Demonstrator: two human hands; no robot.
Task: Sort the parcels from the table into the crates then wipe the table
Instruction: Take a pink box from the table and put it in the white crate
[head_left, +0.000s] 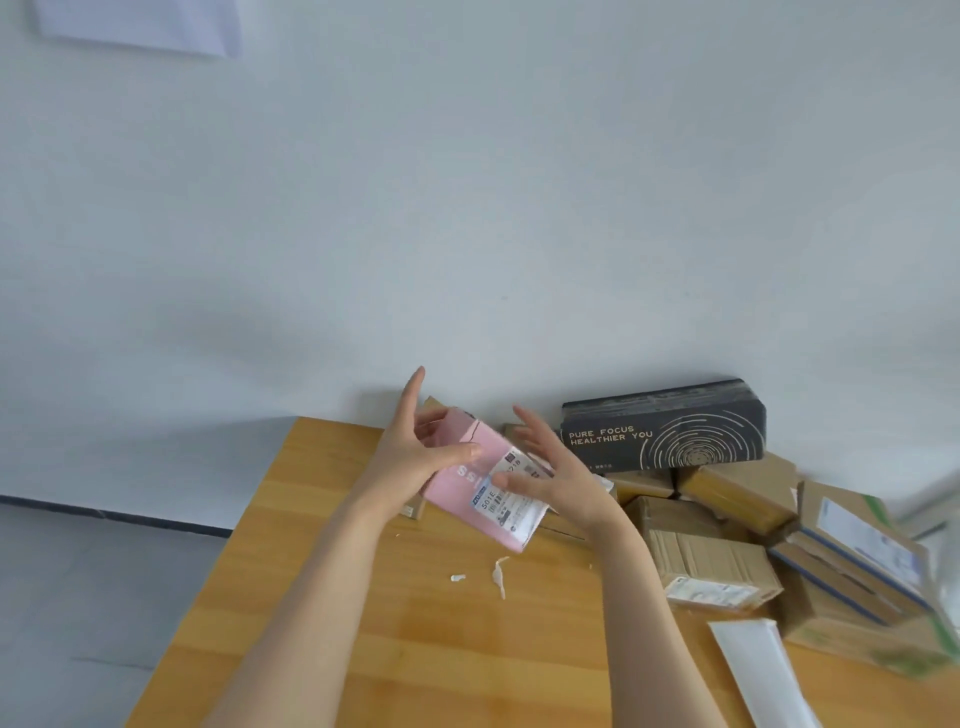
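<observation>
One pink parcel (467, 491) is held tilted above the wooden table (311, 597), pinched between thumb and fingers of the left hand (415, 457) and under the right hand's (558, 480) thumb. One dark box (665, 431) is stacked on a heap of brown cartons (711, 561), too overlapped to be counted, at the right. One white envelope (753, 670) and two paper scraps (500, 574) are seen, and bare wood is left towards the left edge.

**Parcels: one lifted, the rest heaped at right**

Pink parcel (467, 483), white shipping label facing the camera, tilted. It is off the wooden table (363, 623) at frame centre, pinched between left hand (415, 452) and right hand (556, 483). Right of centre: heap of brown cardboard boxes (711, 556). Black box (665, 431) printed "PURE FOCUS HEALTHIER YOU" on top, by the wall. White flat envelope (753, 670) at lower right.
</observation>
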